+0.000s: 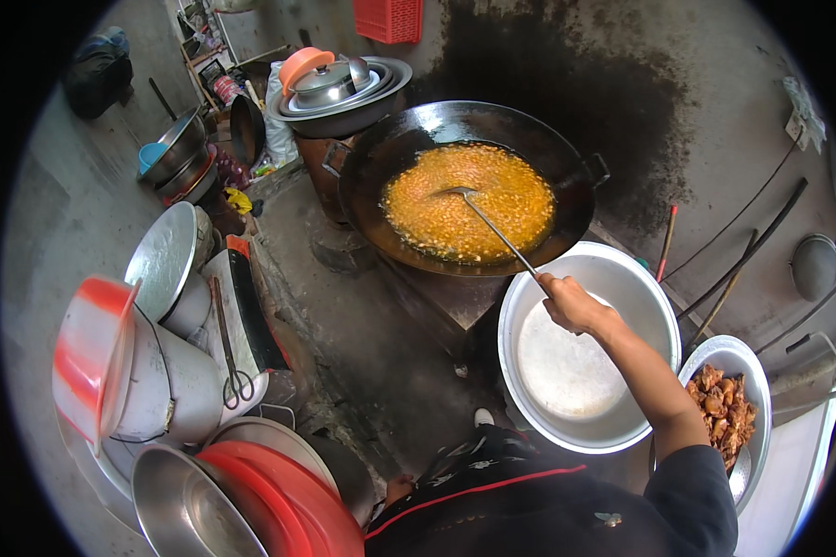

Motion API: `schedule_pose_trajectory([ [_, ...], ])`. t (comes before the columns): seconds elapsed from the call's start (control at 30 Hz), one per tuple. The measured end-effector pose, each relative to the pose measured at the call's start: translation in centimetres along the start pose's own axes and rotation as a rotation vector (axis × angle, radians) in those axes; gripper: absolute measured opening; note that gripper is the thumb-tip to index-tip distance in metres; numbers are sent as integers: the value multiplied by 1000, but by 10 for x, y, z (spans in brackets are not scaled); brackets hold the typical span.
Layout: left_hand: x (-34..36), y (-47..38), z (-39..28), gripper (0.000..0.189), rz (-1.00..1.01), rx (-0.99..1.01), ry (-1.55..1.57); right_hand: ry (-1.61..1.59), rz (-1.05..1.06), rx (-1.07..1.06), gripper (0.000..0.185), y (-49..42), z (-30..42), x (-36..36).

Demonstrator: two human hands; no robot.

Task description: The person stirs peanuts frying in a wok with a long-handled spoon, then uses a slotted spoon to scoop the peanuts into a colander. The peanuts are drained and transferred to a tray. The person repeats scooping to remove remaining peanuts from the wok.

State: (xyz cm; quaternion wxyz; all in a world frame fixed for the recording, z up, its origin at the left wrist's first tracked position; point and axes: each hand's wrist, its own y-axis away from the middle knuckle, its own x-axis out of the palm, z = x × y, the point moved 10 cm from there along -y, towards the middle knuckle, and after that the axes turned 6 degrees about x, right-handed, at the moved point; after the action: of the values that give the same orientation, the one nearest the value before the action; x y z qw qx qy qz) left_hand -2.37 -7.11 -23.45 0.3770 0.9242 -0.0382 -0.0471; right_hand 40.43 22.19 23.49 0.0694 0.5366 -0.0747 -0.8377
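My right hand (pixel 570 303) grips the handle of a long metal ladle or spatula (pixel 496 232). Its head dips into bubbling orange-yellow oil (pixel 470 202) full of small pale pieces, too small to identify. The oil fills the bottom of a large black wok (pixel 362 202) with two side handles. Below my right forearm is a wide white metal basin (pixel 564 390) with nothing in its visible part. My left hand (pixel 398 487) hangs low beside my dark clothing, only partly visible, apart from the wok; its fingers are not clear.
At right, a metal basin (pixel 761 390) holds browned meat pieces (pixel 724 411). Stacked metal bowls (pixel 390 104) stand behind the wok's left side. Along the left are a white bucket (pixel 174 369), long tongs (pixel 223 334), a steel bowl (pixel 202 508) and red plastic basins (pixel 299 487).
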Motion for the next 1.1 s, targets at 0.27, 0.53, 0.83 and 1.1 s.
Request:
schedule_pose_trajectory([
  [0.27, 0, -2, -10, 36, -7, 20, -121, -74, 77, 73, 44, 51, 3, -28],
  [0.53, 3, -11, -23, 37, 93, 62, -138, -59, 6, -25, 43, 105, 15, -87],
  [0.83, 13, -2, -63, 33, 78, 60, -222, 71, 0, 104, 46, 193, 18, -154],
  [1.1, 30, -3, -123, 19, 98, 41, -399, 20, 55, 54, 44, 206, 18, -142],
])
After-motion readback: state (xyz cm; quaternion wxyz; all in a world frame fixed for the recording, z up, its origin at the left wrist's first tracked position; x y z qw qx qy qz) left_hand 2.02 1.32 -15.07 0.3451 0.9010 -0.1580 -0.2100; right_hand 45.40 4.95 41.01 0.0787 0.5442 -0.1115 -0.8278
